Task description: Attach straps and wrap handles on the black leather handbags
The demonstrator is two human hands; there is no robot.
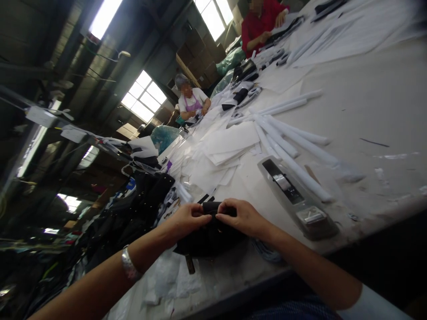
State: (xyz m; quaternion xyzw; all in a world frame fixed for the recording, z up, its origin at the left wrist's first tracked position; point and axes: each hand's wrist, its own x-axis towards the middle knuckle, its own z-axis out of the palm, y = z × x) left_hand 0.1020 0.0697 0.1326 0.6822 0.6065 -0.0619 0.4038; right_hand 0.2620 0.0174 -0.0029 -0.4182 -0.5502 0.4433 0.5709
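Fabric [211, 240], black, probably soft and light; left hand [188, 220] and right hand [243, 218] both pinch its upper edge.

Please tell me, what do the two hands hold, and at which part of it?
The left hand and the right hand both pinch a black fabric piece at its far edge, fingertips close together.

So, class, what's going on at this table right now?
A person pinches a black fabric piece at the near edge of the table with the left hand and right hand. A grey metal tool, white rolls and paper sheets lie beyond. A person in red and one in white are farther along.
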